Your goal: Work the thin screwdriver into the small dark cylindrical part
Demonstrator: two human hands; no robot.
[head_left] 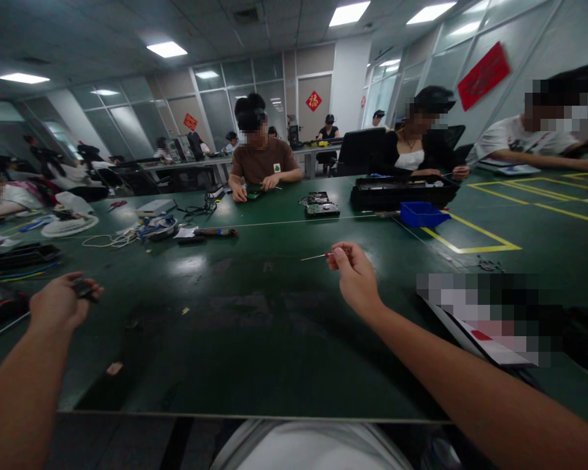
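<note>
My right hand (355,274) is closed around the handle of a screwdriver (314,257), whose thin metal shaft points left above the green table (255,352). At the left, my left hand (63,301) grips a small dark part (82,287) between thumb and fingers; its exact kind is too blurred to make out. Beyond that hand lie black plastic pieces (19,256) with coloured wires. Small pale scraps, one of them a pinkish piece (114,369), lie on the tabletop between my arms.
A blue tray (423,214) stands beside a long black housing (404,193). Opened drives (322,203), a bundle of cables (157,227) and a white fan-like part (70,222) lie farther back. Co-workers sit across the table. A blurred-out white object (480,320) lies near my right forearm.
</note>
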